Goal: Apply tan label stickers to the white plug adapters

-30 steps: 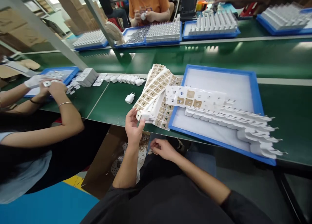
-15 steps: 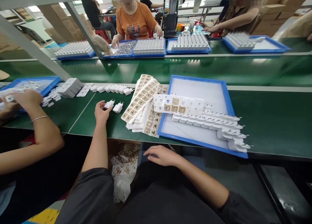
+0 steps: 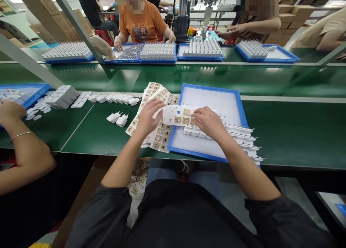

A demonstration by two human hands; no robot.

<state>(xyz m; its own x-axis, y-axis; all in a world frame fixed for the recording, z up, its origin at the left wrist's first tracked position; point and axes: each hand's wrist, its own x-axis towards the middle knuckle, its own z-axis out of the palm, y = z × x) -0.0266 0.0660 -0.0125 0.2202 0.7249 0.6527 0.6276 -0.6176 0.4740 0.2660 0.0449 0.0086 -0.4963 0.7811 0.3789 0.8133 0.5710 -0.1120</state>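
Observation:
A strip of sticker sheet [image 3: 169, 115], white with tan squares and small blue marks, lies across the left rim of a blue-edged tray [image 3: 208, 89]. My left hand [image 3: 149, 120] is at the strip's left end, thumb and fingers apart; whether it touches the strip is unclear. From the right, my right hand [image 3: 210, 122] reaches over the strip, its spread fingertips at the tan stickers. White plug chargers [image 3: 244, 131] lie in rows in the tray, partly hidden by my right hand and forearm. Under my left hand sits a fanned stack of sticker sheets [image 3: 159, 138].
Two loose chargers [image 3: 121, 120] lie left of the sheets, with a row of chargers [image 3: 116, 98] behind them. Stacked white pieces [image 3: 62, 96] stand farther left, near a co-worker's arm [image 3: 29, 141]. Beyond the green belt [image 3: 173, 77], other people sit by filled trays [image 3: 158, 52].
My left hand has left the two loose chargers and moved right to the sticker strip. My right hand has risen from my lap to the strip. The view has shifted slightly.

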